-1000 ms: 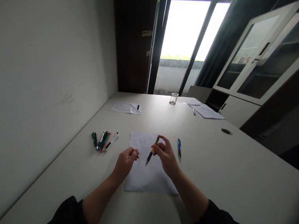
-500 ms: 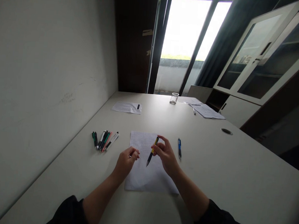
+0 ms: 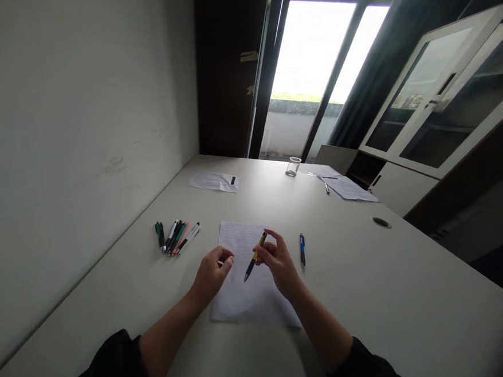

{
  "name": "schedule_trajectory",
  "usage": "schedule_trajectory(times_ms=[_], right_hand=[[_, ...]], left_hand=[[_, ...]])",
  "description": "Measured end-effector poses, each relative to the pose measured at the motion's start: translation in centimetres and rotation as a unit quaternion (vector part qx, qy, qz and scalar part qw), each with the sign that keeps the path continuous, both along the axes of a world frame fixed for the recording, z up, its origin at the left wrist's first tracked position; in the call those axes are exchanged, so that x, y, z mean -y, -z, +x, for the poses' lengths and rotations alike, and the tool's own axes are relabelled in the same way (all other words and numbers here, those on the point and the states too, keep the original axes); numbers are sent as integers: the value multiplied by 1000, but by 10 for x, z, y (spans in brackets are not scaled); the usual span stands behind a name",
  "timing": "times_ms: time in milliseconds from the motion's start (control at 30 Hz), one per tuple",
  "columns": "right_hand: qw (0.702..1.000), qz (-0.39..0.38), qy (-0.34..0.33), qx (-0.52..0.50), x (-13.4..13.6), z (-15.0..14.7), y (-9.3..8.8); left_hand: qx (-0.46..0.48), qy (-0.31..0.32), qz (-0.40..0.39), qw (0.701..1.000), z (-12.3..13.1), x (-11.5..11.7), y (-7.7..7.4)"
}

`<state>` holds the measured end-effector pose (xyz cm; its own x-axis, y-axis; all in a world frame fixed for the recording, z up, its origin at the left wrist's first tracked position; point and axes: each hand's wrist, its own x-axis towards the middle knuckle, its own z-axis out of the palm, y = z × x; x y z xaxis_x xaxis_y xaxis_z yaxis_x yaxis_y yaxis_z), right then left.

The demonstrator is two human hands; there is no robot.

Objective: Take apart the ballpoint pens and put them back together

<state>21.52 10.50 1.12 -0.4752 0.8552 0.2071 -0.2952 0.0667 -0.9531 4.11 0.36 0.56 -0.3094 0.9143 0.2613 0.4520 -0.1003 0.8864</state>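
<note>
My right hand [image 3: 277, 263] grips a yellow and black ballpoint pen [image 3: 254, 259] between thumb and fingers, with the forefinger bent over its top end. The pen slants with its tip down and to the left, over a sheet of lined paper [image 3: 247, 303] on the table. My left hand [image 3: 213, 271] is at the paper's left edge, its fingers curled in towards the thumb, and no object shows in it. To the right of the paper lies a blue pen [image 3: 302, 250]. Handwriting covers the upper part of the sheet, though I cannot read it.
Several pens [image 3: 175, 238] lie bunched on the left of the white table [image 3: 356, 288]. Farther back are a folded paper [image 3: 214, 181], a glass [image 3: 293, 167], a stack of papers [image 3: 350, 188] and another pen [image 3: 327, 188]. A cable hole [image 3: 381, 222] is at the right.
The pen tip has shifted very slightly left and down in my right hand. My left hand has barely moved, and everything else stays put.
</note>
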Motion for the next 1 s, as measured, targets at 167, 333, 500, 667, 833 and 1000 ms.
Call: schedule_trajectory(times_ms=[167, 333, 500, 667, 833, 1000], right_hand=[[1000, -4, 4, 3, -1, 1, 0], [1000, -6, -6, 6, -3, 2, 3], [1000, -7, -6, 8, -3, 2, 4], [1000, -5, -18, 12, -3, 2, 3], [1000, 1, -17, 22, -3, 3, 3], [1000, 1, -12, 26, -3, 3, 3]], left_hand=[[-30, -18, 33, 999, -1, -1, 2], [-41, -13, 30, 999, -2, -1, 1], [-52, -12, 24, 998, -2, -1, 2], [-52, 0, 0, 999, -2, 0, 1], [-23, 21, -12, 999, -1, 3, -2], [-6, 28, -16, 999, 0, 3, -4]])
